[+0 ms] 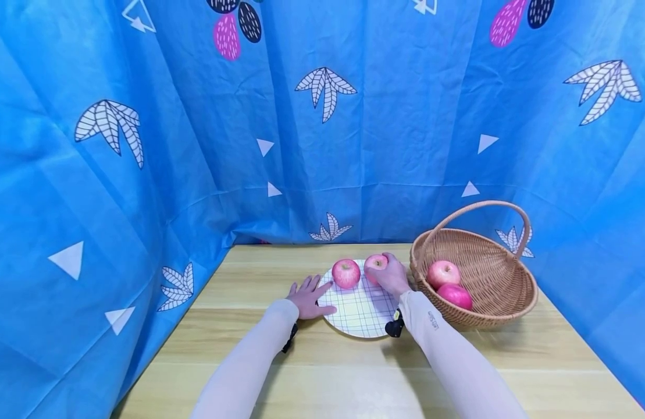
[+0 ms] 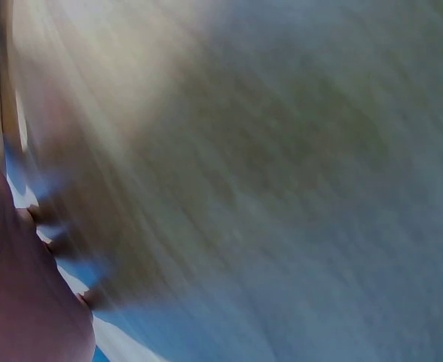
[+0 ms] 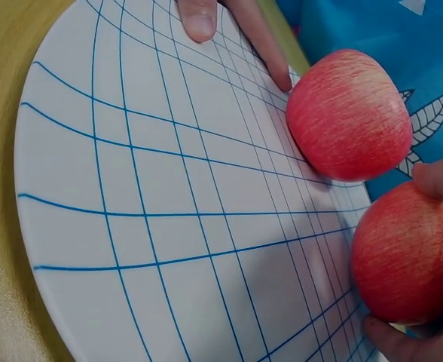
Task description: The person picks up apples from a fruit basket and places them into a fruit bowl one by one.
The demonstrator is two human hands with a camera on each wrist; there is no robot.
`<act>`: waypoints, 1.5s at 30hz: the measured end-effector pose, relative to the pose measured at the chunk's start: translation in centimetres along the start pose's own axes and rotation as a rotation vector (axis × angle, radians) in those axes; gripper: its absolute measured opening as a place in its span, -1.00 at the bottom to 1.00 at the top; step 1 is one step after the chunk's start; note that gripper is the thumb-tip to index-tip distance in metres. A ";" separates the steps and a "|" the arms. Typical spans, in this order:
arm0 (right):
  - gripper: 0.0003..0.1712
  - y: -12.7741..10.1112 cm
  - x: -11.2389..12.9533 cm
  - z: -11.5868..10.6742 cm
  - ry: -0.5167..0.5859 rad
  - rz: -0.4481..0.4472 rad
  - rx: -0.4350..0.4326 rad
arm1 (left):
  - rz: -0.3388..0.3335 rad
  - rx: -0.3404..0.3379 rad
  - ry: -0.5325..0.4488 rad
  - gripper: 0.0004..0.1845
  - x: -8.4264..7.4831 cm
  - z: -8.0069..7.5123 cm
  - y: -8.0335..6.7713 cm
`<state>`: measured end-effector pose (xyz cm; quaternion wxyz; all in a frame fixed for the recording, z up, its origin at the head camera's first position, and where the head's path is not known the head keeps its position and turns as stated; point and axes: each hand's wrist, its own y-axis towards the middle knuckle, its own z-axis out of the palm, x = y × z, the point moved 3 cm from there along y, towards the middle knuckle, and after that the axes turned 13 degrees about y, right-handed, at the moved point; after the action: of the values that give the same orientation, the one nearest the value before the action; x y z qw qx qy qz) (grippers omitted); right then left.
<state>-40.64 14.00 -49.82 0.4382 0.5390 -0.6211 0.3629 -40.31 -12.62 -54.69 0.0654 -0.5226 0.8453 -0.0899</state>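
Note:
A round white plate (image 1: 359,317) with a blue grid of lines lies on the table. One red apple (image 1: 346,274) sits toward its far left part. My right hand (image 1: 393,278) grips a second apple (image 3: 402,256) between thumb and fingers, at the plate's far right. In the right wrist view the two apples are close side by side. My left hand (image 1: 307,298) lies with spread, straight fingers at the plate's left edge, thumb and a fingertip over the rim. Only the side of this hand (image 2: 25,302) shows in the left wrist view.
To the right stands a wicker basket (image 1: 492,273) with a tall arched handle, close beside my right forearm. It holds a pale red apple (image 1: 443,274) and a darker one (image 1: 455,296). A blue patterned curtain (image 1: 322,151) surrounds the wooden table (image 1: 312,384) at the back and sides.

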 end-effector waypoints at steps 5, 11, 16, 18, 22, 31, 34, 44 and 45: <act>-0.01 -0.1 -0.1 0.1 0.000 -0.007 -0.005 | -0.006 -0.016 0.002 0.01 0.1 0.4 0.2; -0.01 -0.3 -0.6 0.4 -0.015 -0.011 0.008 | 0.008 -0.003 -0.007 0.04 -0.1 0.5 -0.2; 0.02 -0.1 -0.6 0.5 -0.007 -0.010 0.027 | -0.004 -0.006 -0.004 0.02 0.0 0.5 0.0; 0.03 0.0 -0.6 0.5 -0.006 0.000 0.036 | -0.007 -0.005 0.001 0.01 0.0 0.4 0.1; 0.05 0.1 -0.8 0.4 -0.005 0.008 0.044 | -0.011 0.008 0.009 0.00 -0.3 0.5 0.2; 0.01 0.0 -0.6 0.8 0.021 -0.019 0.046 | -0.015 0.009 0.036 -0.01 0.0 0.4 0.1; 0.01 -0.1 -0.4 0.9 0.029 -0.039 0.046 | -0.007 -0.001 0.036 -0.01 0.0 0.0 -0.1; 0.05 0.0 -0.2 0.6 0.017 -0.053 0.044 | -0.011 0.010 0.028 0.02 0.1 0.3 0.2; 0.04 0.0 -0.2 0.6 0.011 -0.060 0.043 | -0.012 0.010 0.030 0.02 0.1 0.4 0.2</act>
<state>-40.70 13.50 -50.23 0.4406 0.5646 -0.5943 0.3660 -40.45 -12.66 -55.08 0.0546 -0.5260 0.8425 -0.1022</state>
